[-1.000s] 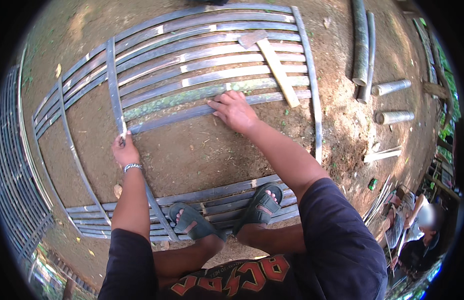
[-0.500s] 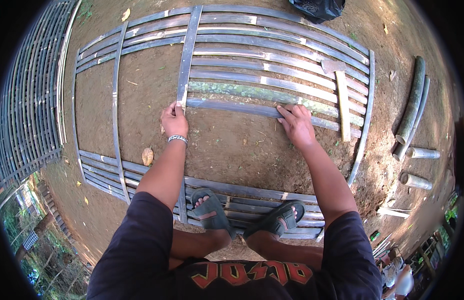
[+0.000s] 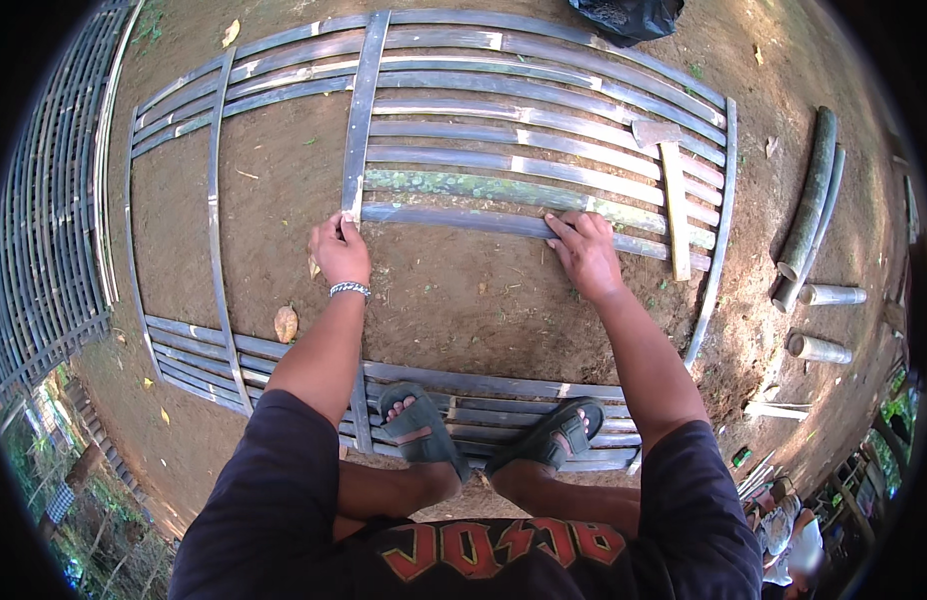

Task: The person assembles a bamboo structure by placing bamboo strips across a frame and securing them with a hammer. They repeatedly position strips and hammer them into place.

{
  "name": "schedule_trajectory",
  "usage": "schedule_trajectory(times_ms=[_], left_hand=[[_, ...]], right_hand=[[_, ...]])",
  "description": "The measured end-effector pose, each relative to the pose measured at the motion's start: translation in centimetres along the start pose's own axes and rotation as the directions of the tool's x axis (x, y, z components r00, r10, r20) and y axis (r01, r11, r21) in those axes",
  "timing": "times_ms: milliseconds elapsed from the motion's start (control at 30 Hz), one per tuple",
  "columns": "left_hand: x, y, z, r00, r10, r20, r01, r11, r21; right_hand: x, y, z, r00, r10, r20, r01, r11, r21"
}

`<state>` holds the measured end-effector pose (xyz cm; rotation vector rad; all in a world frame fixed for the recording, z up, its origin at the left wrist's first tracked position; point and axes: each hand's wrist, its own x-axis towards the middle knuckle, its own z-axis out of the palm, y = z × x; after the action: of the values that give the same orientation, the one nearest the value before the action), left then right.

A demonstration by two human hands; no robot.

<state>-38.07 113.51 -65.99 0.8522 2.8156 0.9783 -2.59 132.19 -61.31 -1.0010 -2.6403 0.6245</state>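
A frame of split bamboo slats lies on the ground, with slats running across wide upright strips. My left hand (image 3: 340, 255) is closed at the left end of the nearest slat of the upper group, the dark bamboo slat (image 3: 462, 218), where it meets the wide bamboo strip (image 3: 360, 120). Further along the same slat, my right hand (image 3: 589, 258) grips it with curled fingers and thumb. Just beyond runs a green, mottled bamboo slat (image 3: 454, 186). To the right of my right hand, a hatchet (image 3: 676, 205) with a pale wooden handle rests across the slats.
My sandalled feet (image 3: 424, 430) stand on the lower slat group (image 3: 504, 400). At far left lies another bamboo panel (image 3: 49, 190). Bamboo poles (image 3: 812, 195) and short bamboo pieces (image 3: 820, 349) lie at right. A black plastic bag (image 3: 634, 18) sits at the top.
The view has shifted slightly, so the frame appears a little further left. Both hands keep their places on the slat.
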Motion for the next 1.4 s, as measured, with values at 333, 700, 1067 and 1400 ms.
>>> schedule_trajectory(times_ms=[333,700,1067,1400], left_hand=[[0.2,-0.7,0.0,1.000,0.026,0.007,-0.026,1.000,0.018],[0.3,0.0,-0.4,0.999,-0.025,0.033,0.024,0.999,0.032],[0.3,0.2,-0.7,0.998,0.024,0.061,-0.035,0.981,0.192],[0.3,0.0,-0.2,0.997,0.056,0.044,-0.063,0.983,0.173]], right_hand=[[0.0,0.3,0.2,1.000,-0.022,0.003,0.022,1.000,-0.011],[-0.2,-0.3,0.5,1.000,0.023,-0.002,-0.023,0.995,-0.096],[-0.6,-0.2,0.4,0.998,0.068,0.015,-0.067,0.996,-0.057],[-0.7,-0.7,-1.2,0.987,0.137,-0.084,-0.142,0.988,-0.055]])
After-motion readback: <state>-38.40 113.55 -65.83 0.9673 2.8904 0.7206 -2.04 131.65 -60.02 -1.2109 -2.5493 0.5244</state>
